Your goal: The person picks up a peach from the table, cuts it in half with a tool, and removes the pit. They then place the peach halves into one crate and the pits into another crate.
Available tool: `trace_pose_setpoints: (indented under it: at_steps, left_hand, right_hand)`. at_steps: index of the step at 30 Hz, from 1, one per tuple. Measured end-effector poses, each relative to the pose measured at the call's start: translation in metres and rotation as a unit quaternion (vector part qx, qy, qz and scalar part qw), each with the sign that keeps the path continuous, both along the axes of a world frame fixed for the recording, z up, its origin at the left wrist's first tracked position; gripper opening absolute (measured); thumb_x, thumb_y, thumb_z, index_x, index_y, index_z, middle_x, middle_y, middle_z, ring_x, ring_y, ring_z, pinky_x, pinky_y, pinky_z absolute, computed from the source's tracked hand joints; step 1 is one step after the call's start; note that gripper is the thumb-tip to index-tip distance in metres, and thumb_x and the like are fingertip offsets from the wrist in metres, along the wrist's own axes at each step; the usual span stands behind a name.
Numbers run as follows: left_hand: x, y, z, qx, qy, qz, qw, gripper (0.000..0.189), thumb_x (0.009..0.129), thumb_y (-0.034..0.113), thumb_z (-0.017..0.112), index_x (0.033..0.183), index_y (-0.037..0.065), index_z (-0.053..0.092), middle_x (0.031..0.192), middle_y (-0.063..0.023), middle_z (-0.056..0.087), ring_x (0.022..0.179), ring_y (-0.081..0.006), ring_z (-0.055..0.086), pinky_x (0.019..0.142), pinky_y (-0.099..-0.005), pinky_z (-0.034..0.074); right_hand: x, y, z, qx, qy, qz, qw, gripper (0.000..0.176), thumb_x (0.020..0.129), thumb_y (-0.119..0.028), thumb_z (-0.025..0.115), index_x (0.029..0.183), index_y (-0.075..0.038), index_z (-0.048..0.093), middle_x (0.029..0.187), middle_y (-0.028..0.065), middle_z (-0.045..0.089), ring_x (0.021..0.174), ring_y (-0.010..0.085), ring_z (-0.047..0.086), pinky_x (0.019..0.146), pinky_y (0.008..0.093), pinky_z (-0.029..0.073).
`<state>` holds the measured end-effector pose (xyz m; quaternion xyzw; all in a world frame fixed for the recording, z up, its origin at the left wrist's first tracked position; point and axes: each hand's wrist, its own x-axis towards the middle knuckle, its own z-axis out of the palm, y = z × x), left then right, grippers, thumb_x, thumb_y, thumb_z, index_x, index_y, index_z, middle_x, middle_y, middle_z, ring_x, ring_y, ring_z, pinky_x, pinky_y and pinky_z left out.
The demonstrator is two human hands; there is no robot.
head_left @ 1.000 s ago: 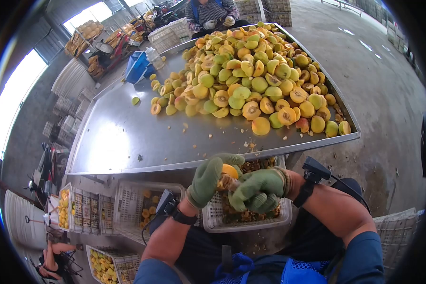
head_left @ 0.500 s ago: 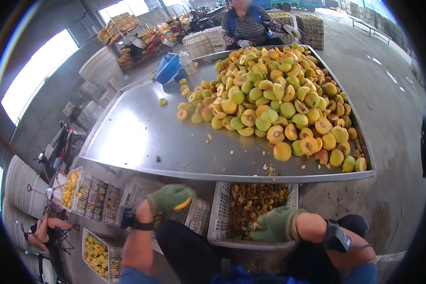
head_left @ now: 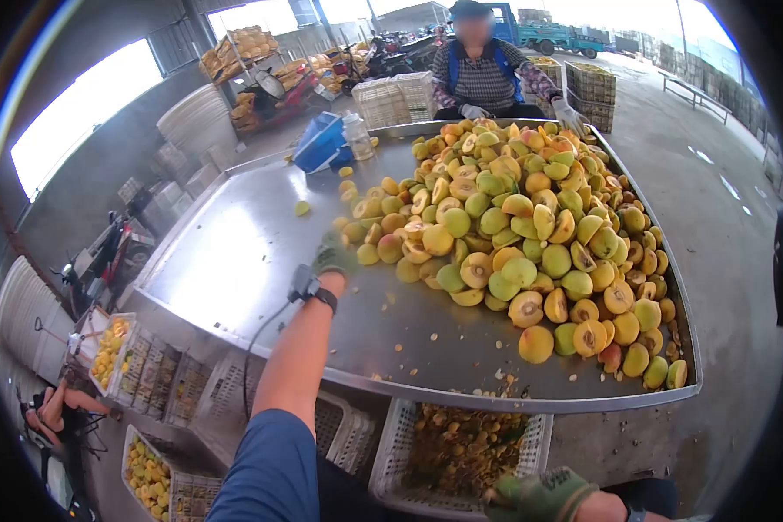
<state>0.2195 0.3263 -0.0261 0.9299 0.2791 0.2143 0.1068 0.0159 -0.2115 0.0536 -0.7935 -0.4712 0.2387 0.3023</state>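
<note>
My left hand, in a green glove, reaches over the metal table to the left edge of the heap of halved yellow-green fruit. Its fingers are blurred, and any hold on a fruit cannot be made out. Low in the view, my right hand, also green-gloved, is over the near right edge of a white crate of pits and scraps. The fingers of that hand are curled together; what they hold is too small and hidden to name.
A co-worker in gloves sits across the table, one hand at the heap's far edge. A blue basket and a clear bottle stand at the far left. Crates of fruit are on the floor at left.
My left hand has moved from above the crates, where it held a yellow fruit piece, up and forward to the heap. My right hand appears lower in the view, which has tilted upward.
</note>
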Motion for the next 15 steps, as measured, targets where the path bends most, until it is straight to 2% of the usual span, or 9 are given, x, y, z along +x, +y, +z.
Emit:
trace_pose_setpoints:
  at_steps: [2, 5, 8, 11, 12, 15]
  left_hand:
    - [0.040, 0.055, -0.032, 0.059, -0.017, 0.049, 0.997, 0.071, 0.090, 0.042, 0.065, 0.148, 0.008, 0.043, 0.143, -0.0250, 0.053, 0.126, -0.0435, 0.055, 0.103, -0.0476, 0.048]
    - [0.055, 0.102, -0.062, 0.032, -0.065, 0.002, 0.997, 0.074, 0.089, 0.042, 0.064, 0.151, 0.009, 0.039, 0.140, -0.0229, 0.057, 0.123, -0.0424, 0.059, 0.102, -0.0455, 0.049]
    - [0.030, 0.066, -0.021, -0.034, 0.138, -0.005, 0.990, 0.068, 0.087, 0.039, 0.064, 0.147, 0.012, 0.047, 0.128, -0.0234, 0.064, 0.122, -0.0396, 0.060, 0.101, -0.0434, 0.048]
    - [0.011, 0.059, -0.016, -0.115, 0.163, -0.061, 0.978, 0.064, 0.084, 0.045, 0.067, 0.138, 0.010, 0.059, 0.118, -0.0232, 0.069, 0.116, -0.0386, 0.064, 0.101, -0.0412, 0.048]
    - [0.005, 0.055, -0.013, -0.151, 0.187, -0.061, 0.969, 0.060, 0.081, 0.049, 0.072, 0.123, 0.008, 0.068, 0.120, -0.0225, 0.068, 0.114, -0.0383, 0.064, 0.099, -0.0418, 0.049]
    - [-0.037, 0.019, -0.009, 0.042, 0.167, -0.112, 0.979, 0.055, 0.081, 0.046, 0.076, 0.112, 0.001, 0.068, 0.098, -0.0165, 0.072, 0.090, -0.0326, 0.070, 0.083, -0.0395, 0.054]
  right_hand:
    - [0.005, 0.002, -0.001, -0.045, 0.018, -0.006, 0.999, 0.025, 0.090, -0.035, 0.063, 0.090, -0.010, 0.060, 0.077, 0.0200, 0.066, 0.074, 0.0432, 0.066, 0.066, 0.0528, 0.051]
    - [0.010, 0.003, -0.004, -0.148, 0.063, -0.021, 0.987, 0.026, 0.089, -0.036, 0.063, 0.090, -0.010, 0.058, 0.078, 0.0193, 0.066, 0.075, 0.0425, 0.067, 0.067, 0.0519, 0.050]
    - [0.012, 0.001, -0.003, -0.209, 0.077, -0.033, 0.974, 0.028, 0.088, -0.037, 0.064, 0.089, -0.011, 0.056, 0.079, 0.0187, 0.066, 0.077, 0.0418, 0.067, 0.068, 0.0509, 0.050]
    - [0.018, 0.003, -0.014, -0.122, 0.038, -0.033, 0.991, 0.021, 0.097, -0.028, 0.055, 0.092, -0.007, 0.053, 0.076, 0.0228, 0.065, 0.071, 0.0462, 0.065, 0.062, 0.0569, 0.048]
    - [0.022, 0.003, -0.013, -0.131, 0.047, -0.037, 0.990, 0.021, 0.096, -0.029, 0.056, 0.091, -0.009, 0.055, 0.080, 0.0223, 0.066, 0.075, 0.0462, 0.065, 0.065, 0.0558, 0.048]
    - [0.036, 0.012, -0.001, -0.107, 0.036, -0.036, 0.993, 0.026, 0.089, -0.036, 0.069, 0.091, -0.012, 0.062, 0.081, 0.0182, 0.068, 0.076, 0.0370, 0.070, 0.067, 0.0458, 0.054]
